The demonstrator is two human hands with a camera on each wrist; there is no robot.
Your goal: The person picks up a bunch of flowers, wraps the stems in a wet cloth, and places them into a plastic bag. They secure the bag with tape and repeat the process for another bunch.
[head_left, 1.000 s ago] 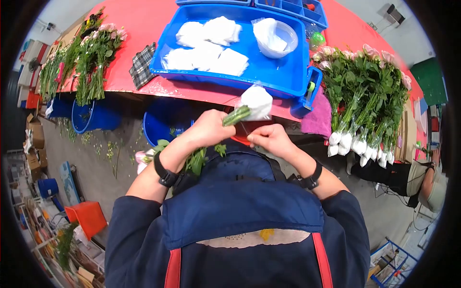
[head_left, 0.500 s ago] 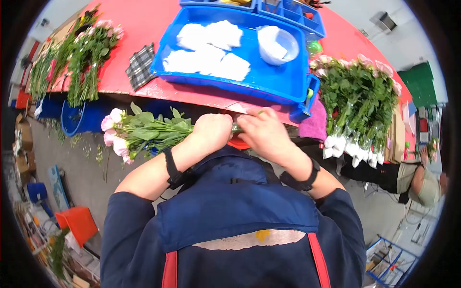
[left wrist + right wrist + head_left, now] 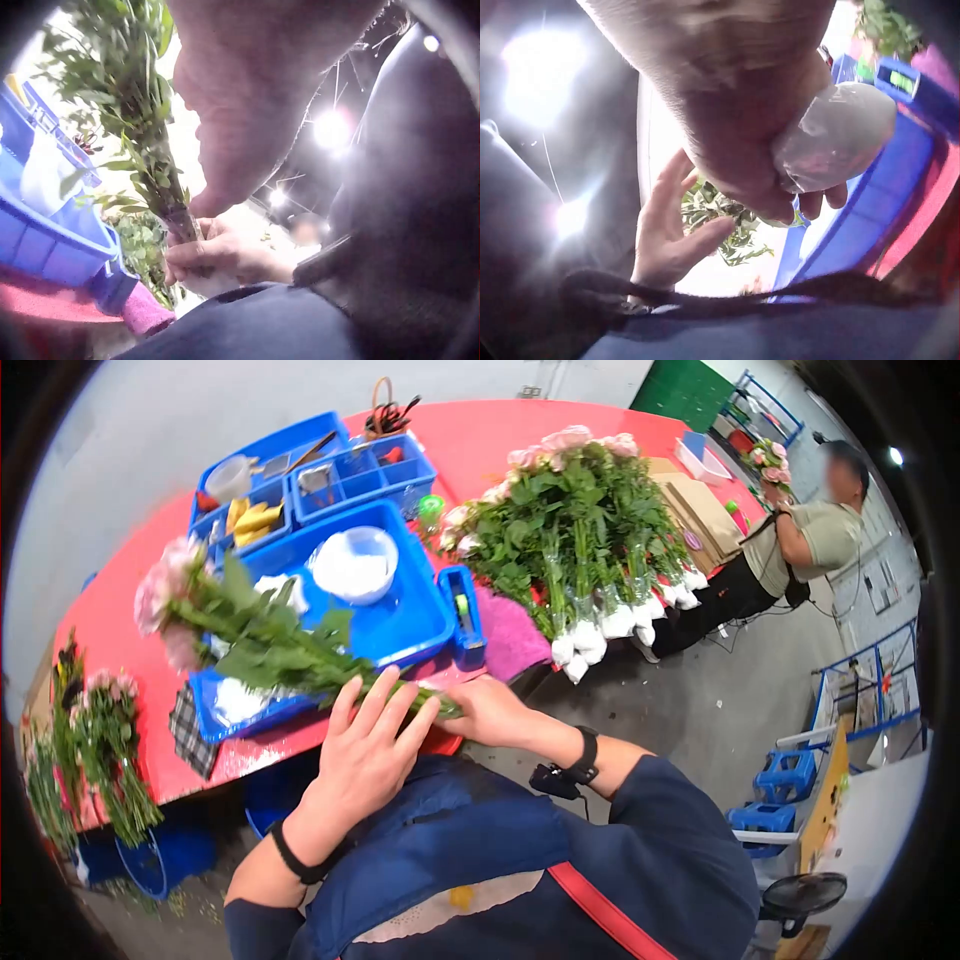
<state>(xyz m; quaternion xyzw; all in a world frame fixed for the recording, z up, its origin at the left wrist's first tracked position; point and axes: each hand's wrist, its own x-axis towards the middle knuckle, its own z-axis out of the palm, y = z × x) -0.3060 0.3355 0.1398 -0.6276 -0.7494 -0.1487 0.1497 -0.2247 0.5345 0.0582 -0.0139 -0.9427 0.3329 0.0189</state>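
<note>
"Pink-bloomed bouquet [image 3: 270,645]: lying which way?"

"Leftward and away from the right hand [image 3: 490,712], long axis slanting across the near edge of the tabletop [image 3: 130,615] and over the blue tray [image 3: 418,615], blooms [image 3: 168,595] toward the tray's left end."

"Holding what?"

"Right, curled round the stem end by the white wrap [image 3: 847,139]. Left hand [image 3: 370,750], nearer the blooms: fingers straight, spread beside the lower stems; contact unclear."

Floral workshop, bunched pink flowers [image 3: 590,525], divided tray [image 3: 364,482], buckets [image 3: 188,857]
</note>
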